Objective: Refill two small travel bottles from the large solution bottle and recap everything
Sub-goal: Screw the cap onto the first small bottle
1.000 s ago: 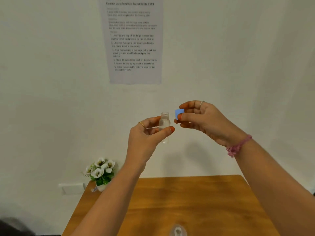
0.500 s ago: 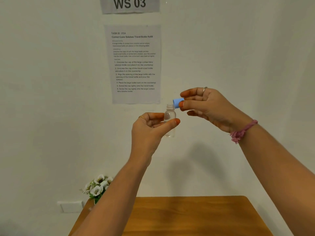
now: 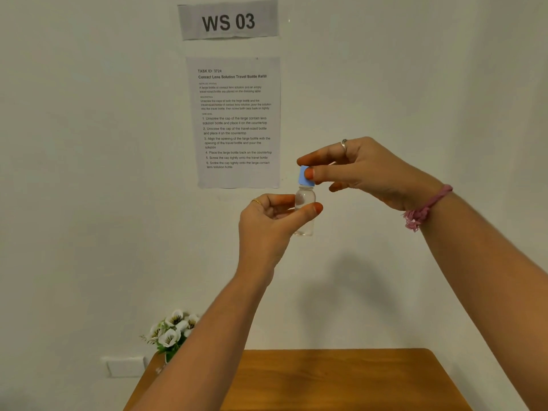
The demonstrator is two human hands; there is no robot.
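A person is holding a small clear travel bottle [image 3: 304,213] up in front of a white wall, well above a wooden table [image 3: 341,378]. The left hand [image 3: 268,223] is pinching the bottle's body between thumb and fingers, apparently to steady it upright. The right hand [image 3: 361,170] is gripping a blue cap [image 3: 305,175] with thumb and fingertips, seating it on the bottle's neck, probably for screwing shut.

Pink bracelet [image 3: 424,209], two rings, orange-painted nails, bare forearms.
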